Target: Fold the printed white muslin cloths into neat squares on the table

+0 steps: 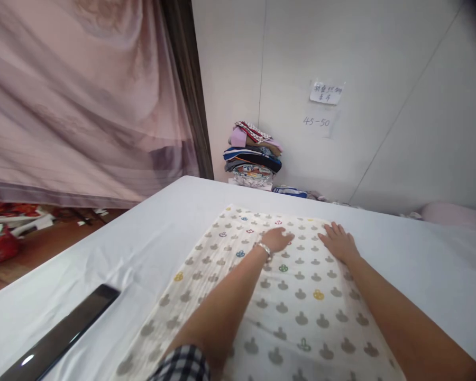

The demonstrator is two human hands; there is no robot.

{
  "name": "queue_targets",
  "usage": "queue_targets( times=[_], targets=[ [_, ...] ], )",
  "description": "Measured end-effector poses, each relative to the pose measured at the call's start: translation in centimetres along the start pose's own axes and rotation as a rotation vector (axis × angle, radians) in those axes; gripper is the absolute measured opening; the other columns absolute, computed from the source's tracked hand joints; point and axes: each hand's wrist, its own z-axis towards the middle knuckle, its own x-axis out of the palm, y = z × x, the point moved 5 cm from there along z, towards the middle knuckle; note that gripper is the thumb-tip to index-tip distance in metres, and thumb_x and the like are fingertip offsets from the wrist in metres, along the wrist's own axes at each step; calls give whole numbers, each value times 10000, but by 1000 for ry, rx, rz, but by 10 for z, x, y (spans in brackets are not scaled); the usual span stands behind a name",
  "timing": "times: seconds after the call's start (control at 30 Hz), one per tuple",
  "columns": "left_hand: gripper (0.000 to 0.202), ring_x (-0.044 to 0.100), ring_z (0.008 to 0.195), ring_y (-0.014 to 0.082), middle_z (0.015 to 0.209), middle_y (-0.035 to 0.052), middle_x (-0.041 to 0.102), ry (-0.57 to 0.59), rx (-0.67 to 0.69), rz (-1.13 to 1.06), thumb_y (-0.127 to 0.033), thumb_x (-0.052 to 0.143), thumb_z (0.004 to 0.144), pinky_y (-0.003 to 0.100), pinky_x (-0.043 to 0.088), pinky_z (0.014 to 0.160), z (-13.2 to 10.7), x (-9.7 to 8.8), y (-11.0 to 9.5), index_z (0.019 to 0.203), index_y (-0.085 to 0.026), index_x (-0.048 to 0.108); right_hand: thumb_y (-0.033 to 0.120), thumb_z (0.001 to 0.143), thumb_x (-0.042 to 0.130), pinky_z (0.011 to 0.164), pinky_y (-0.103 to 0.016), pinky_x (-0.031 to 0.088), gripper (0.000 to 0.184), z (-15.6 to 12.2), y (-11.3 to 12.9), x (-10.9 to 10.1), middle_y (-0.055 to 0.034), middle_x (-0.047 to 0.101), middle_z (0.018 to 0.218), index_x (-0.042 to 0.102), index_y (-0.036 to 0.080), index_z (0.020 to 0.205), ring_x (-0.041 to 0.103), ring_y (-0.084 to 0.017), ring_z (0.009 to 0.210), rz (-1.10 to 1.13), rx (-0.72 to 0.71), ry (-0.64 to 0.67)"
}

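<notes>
A white cloth (301,288) printed with grey mushroom-like shapes and a few coloured ones lies spread over the white table (158,233). Its near part runs out of view at the bottom. My left hand (276,239), with a bracelet at the wrist, rests on the cloth's upper middle, fingers stretched toward the right. At the far right corner, my right hand (339,242) lies flat with its fingers spread over the cloth's edge. Neither hand grips the fabric visibly. My left forearm covers part of the cloth's left half.
A dark, shiny flat object (63,333) lies on the table's left side. Behind the far edge rises a stack of folded fabrics (254,159) against a white wall (230,69) with paper notes (326,93). A pink curtain (75,106) hangs at left, with a red bag (2,246) below.
</notes>
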Motion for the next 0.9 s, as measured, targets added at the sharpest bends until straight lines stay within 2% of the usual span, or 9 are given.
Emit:
queue_targets(
  times=[0.13, 0.23, 0.3, 0.4, 0.53, 0.67, 0.77, 0.83, 0.9],
  targets=[
    [434, 71, 1360, 287, 1399, 83, 368, -150, 143, 412, -476, 570, 722, 495, -18, 1073, 29, -56, 3, 1088, -244, 561, 546, 864, 205, 1033, -523, 182, 623, -1, 3, -2, -67, 132, 1490, 235, 230, 1399, 97, -274, 1349, 23, 7, -8],
    [536, 75, 1358, 292, 1442, 92, 294, -176, -20, 713, -535, 478, 762, 550, -67, 1043, 34, -96, 38, 1220, -258, 478, 541, 867, 212, 1034, -524, 178, 608, -2, 5, -4, -61, 132, 1490, 230, 246, 1398, 96, -266, 1351, 32, 11, -8],
    [586, 74, 1358, 294, 1472, 67, 225, -193, -30, 774, -593, 379, 789, 561, -47, 1037, 32, -113, 56, 1289, -289, 404, 538, 869, 216, 1034, -526, 174, 599, -3, 5, -5, -60, 131, 1490, 234, 253, 1395, 96, -264, 1351, 36, 11, -9],
    [599, 94, 1354, 299, 1482, 49, 196, -180, -41, 815, -625, 301, 801, 567, 15, 1036, 32, -124, 68, 1309, -315, 376, 540, 870, 214, 1037, -524, 168, 601, -2, 3, -5, -57, 115, 1494, 232, 253, 1398, 84, -266, 1353, 40, 9, 1],
    [488, 216, 1319, 287, 1426, 60, 334, -175, -26, 871, -517, 254, 865, 560, 158, 1012, 37, -136, 59, 1270, -305, 425, 528, 877, 210, 1026, -534, 182, 583, 1, 2, -10, -65, 130, 1490, 253, 257, 1392, 102, -284, 1349, 62, 17, 43],
    [382, 214, 1317, 256, 1369, 44, 424, -186, 59, 924, -348, 293, 888, 537, 108, 1033, 46, -152, 51, 1212, -293, 487, 433, 902, 233, 1048, -503, 136, 509, 11, 24, -31, -73, 204, 1472, 334, 224, 1355, 105, -261, 1351, 55, -64, -74],
    [347, 260, 1293, 240, 1294, 46, 505, -156, 130, 966, -269, 346, 870, 501, 104, 1043, 55, -153, 50, 1163, -286, 530, 290, 908, 257, 1053, -435, 154, 446, 25, 56, -41, -78, 389, 1385, 365, 211, 1334, 258, -228, 1304, 66, -189, -82],
    [311, 322, 1245, 239, 1217, 63, 558, -140, 174, 998, -256, 395, 847, 468, 114, 1046, 61, -149, 49, 1106, -269, 569, 214, 895, 285, 1022, -389, 214, 434, 35, 72, -42, -98, 525, 1255, 393, 199, 1315, 417, -219, 1194, 37, -217, -35],
    [266, 382, 1178, 245, 1134, 88, 587, -133, 211, 1027, -257, 439, 824, 435, 155, 1033, 65, -145, 46, 1030, -237, 606, 178, 865, 358, 962, -355, 280, 410, 45, 83, -43, -112, 584, 1149, 458, 188, 1263, 503, -222, 1079, -8, -223, 10]
  ],
)
